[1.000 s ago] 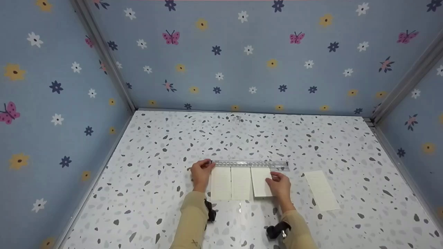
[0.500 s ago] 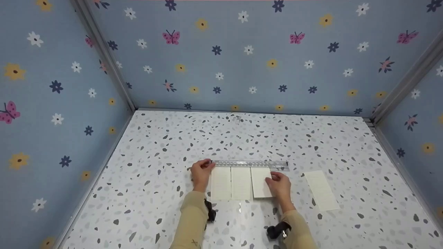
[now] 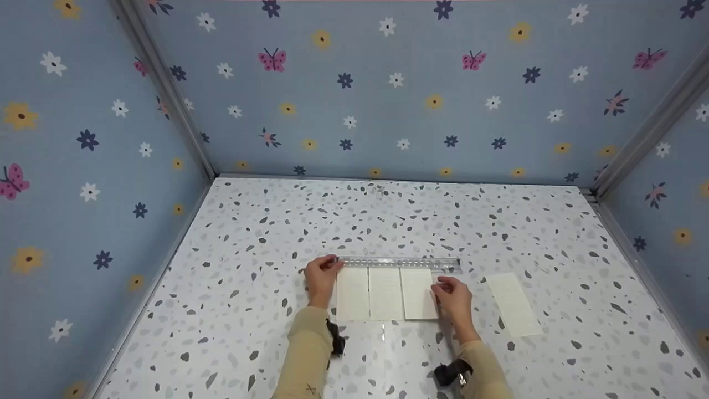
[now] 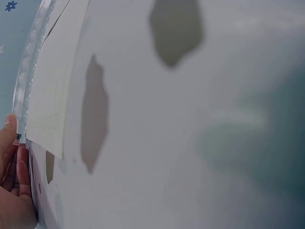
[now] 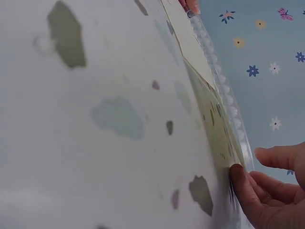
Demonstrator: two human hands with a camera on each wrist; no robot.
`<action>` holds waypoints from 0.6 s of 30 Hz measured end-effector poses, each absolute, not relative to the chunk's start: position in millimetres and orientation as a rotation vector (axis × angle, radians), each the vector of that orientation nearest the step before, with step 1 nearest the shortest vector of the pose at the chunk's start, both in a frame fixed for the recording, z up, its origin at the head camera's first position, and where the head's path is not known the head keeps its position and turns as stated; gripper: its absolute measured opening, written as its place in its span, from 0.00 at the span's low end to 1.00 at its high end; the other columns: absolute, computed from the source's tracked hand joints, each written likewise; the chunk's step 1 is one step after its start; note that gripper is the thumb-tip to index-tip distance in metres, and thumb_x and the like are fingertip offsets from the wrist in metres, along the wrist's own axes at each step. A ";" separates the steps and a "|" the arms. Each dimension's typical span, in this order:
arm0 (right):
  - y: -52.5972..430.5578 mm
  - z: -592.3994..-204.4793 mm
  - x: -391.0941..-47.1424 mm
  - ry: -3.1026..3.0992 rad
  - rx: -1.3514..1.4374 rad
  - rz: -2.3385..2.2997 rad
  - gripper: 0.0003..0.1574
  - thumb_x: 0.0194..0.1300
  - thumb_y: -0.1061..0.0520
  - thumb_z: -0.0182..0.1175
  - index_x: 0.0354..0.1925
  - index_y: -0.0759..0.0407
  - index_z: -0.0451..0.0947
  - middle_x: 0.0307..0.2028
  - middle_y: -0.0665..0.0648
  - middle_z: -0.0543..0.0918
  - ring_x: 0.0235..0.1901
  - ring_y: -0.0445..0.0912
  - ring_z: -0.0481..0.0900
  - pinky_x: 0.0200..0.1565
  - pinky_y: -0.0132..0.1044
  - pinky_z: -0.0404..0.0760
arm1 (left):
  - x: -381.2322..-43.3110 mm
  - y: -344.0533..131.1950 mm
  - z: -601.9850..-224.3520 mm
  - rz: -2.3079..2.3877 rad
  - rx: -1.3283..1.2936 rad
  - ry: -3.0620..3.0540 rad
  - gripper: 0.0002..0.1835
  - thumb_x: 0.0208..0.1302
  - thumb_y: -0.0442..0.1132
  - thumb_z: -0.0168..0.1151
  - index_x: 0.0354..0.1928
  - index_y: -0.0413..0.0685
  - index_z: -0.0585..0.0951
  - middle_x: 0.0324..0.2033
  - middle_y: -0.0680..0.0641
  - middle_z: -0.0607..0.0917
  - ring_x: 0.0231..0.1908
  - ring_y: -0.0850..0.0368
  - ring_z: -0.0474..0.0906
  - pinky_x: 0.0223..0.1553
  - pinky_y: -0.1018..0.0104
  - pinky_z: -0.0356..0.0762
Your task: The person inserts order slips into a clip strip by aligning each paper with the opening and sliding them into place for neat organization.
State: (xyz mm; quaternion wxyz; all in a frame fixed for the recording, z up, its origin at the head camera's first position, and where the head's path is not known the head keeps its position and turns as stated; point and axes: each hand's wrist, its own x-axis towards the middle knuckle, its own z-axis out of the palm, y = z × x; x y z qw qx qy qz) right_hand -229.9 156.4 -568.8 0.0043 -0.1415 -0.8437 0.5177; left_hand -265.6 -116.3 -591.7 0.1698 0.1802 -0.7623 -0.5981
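Observation:
A clear, ruler-like plastic strip (image 3: 399, 262) with a row of round bumps lies across the table. Its left end is pinched by my left hand (image 3: 321, 277), thumb and fingers at the tip in the left wrist view. Below the strip, side by side, are three cream paper slips: a left slip (image 3: 353, 293), a middle slip (image 3: 386, 293) and a right slip (image 3: 419, 293). At the right slip's outer edge is my right hand (image 3: 455, 299), its thumb spread from loosely bent fingers (image 5: 274, 188) in the right wrist view, nothing gripped.
Another cream slip (image 3: 514, 305) lies slanted on the speckled white table (image 3: 266, 221), right of the right hand. Blue flowered walls (image 3: 365, 100) close in the back and both sides. Black wrist cameras are strapped over both tan sleeves (image 3: 303, 354).
My right hand has let go of the right slip and moved slightly to the right. That slip now lies flatter, its lower edge nearly level with the others. The left hand keeps its place.

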 end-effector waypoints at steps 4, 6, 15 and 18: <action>164.7 -567.0 -228.2 -2.660 -0.435 1.617 0.17 0.57 0.63 0.57 0.46 0.68 0.73 0.35 0.62 0.78 0.31 0.46 0.76 0.30 0.31 0.76 | -265.4 -116.5 -591.3 -1.700 0.523 -2.165 0.11 0.45 0.31 0.69 0.34 0.36 0.82 0.27 0.44 0.82 0.28 0.56 0.75 0.29 0.70 0.72; 169.8 -566.0 -227.2 -2.675 -0.435 1.591 0.17 0.58 0.63 0.57 0.47 0.68 0.73 0.36 0.62 0.78 0.33 0.47 0.76 0.32 0.32 0.76 | -265.3 -116.5 -591.4 -1.696 0.511 -2.164 0.11 0.45 0.30 0.69 0.34 0.35 0.82 0.27 0.44 0.82 0.28 0.55 0.75 0.29 0.70 0.72; 198.2 -562.9 -222.6 -2.744 -0.348 1.392 0.19 0.58 0.61 0.56 0.47 0.70 0.72 0.39 0.66 0.78 0.41 0.55 0.74 0.44 0.45 0.71 | -264.7 -115.9 -590.7 -1.671 0.493 -2.157 0.11 0.45 0.31 0.69 0.34 0.35 0.82 0.27 0.43 0.81 0.27 0.55 0.76 0.29 0.68 0.73; 207.2 -561.1 -219.9 -2.752 -0.351 1.381 0.19 0.59 0.61 0.55 0.48 0.70 0.71 0.41 0.66 0.77 0.42 0.55 0.73 0.45 0.45 0.71 | -265.4 -115.8 -591.4 -1.686 0.502 -2.150 0.11 0.44 0.31 0.69 0.33 0.35 0.82 0.27 0.43 0.81 0.28 0.55 0.75 0.29 0.69 0.73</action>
